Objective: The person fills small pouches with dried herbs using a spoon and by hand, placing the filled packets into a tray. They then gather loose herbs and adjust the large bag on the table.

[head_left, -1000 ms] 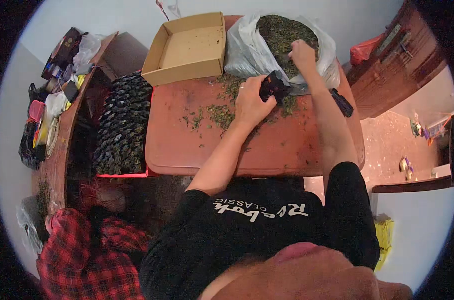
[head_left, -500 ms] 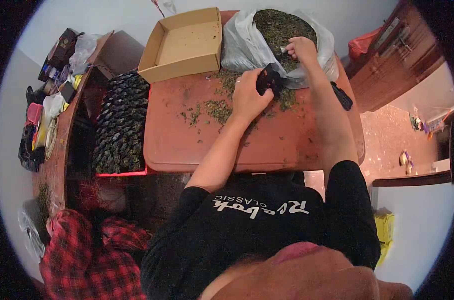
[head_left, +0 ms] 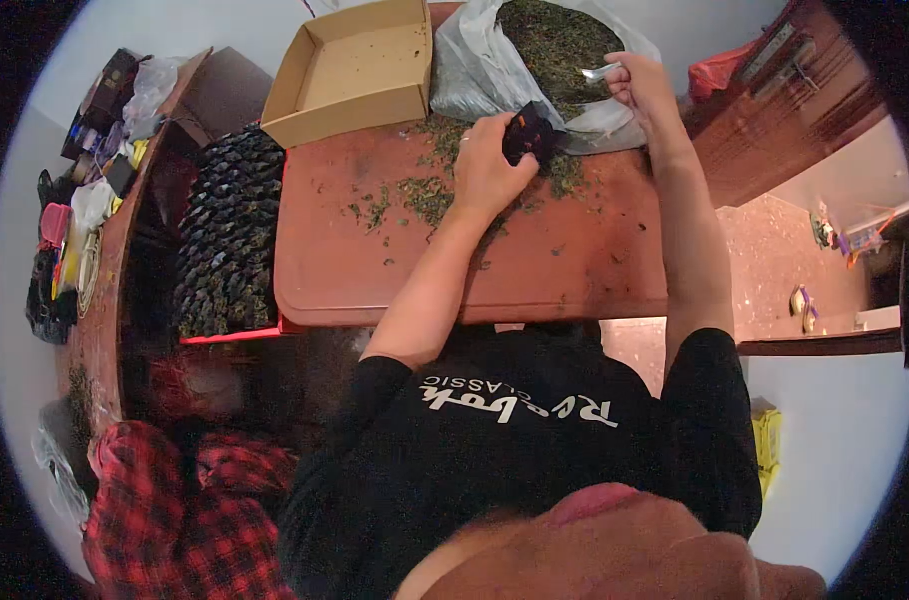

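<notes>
Black shirt: The wearer's black shirt (head_left: pixel 535 450), with white lettering, fills the lower middle of the frame.
Checked cloth: Red-and-black checked cloth (head_left: pixel 165 510) lies lower left; I cannot tell whether someone wears it.
Left hand: Above centre, the left hand (head_left: pixel 487 172) curls thumb and fingers around a black packet (head_left: pixel 532 135), seemingly to steady it on the table; its opening is too dark to make out.
Right hand: Upper right of centre, the right hand (head_left: pixel 643 88) pinches a small silvery spoon (head_left: pixel 602 73) between thumb and fingers, its tip over the leaves; any load is too small to tell.
Plastic bag: At top centre, a clear plastic bag (head_left: pixel 465 65) stands spread wide around dark dried leaves (head_left: pixel 555 45), probably so they are easy to reach, just beyond the packet.
Cardboard tray: Left of the bag, a shallow cardboard tray (head_left: pixel 360 60) holds only a few specks.
Table: The reddish-brown table (head_left: pixel 365 285) is strewn with green leaf crumbs (head_left: pixel 425 198) around the packet.
Red box: Left of the table, a red box (head_left: pixel 237 336) holds dark pieces in tight rows.
Room: A cluttered desk (head_left: pixel 93 335) runs down the left; a shiny floor (head_left: pixel 760 265) shows at right, a pale wall (head_left: pixel 250 22) behind.
</notes>
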